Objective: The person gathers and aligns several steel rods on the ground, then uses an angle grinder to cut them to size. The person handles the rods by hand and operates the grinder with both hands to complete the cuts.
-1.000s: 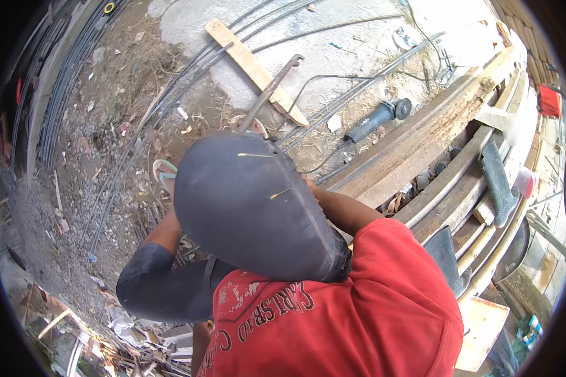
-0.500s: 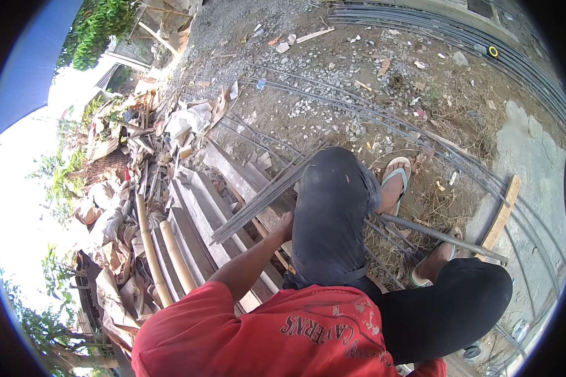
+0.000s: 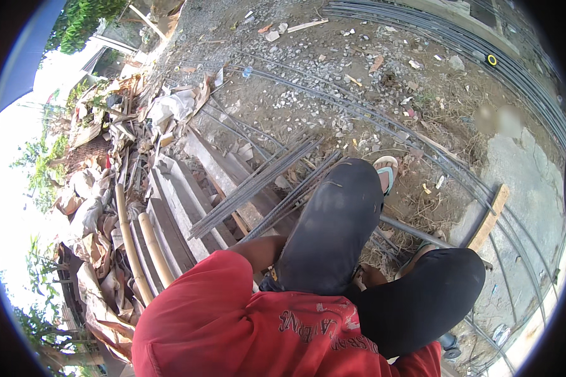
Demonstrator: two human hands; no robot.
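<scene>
Drawn in behind the knee (image 3: 346,188) comes the left forearm (image 3: 259,251)! Both hands are hidden, so I can't tell either grip. Thin steel rods (image 3: 255,186) lie left of centre across timber planks (image 3: 183,198); one knock could slide them. Dark lettering (image 3: 326,328) crosses the red shirt (image 3: 201,314).

this head view comes from the left of two wide fisheye cameras worn side by side. it faces steeply down, upright, over the red shirt (image 3: 214,314) and dark trousers (image 3: 327,220), which sit nearest the lens. farther off it takes in stony ground (image 3: 295,103), leaves (image 3: 85,25) at upper left and bars (image 3: 459,52) at upper right.
</scene>
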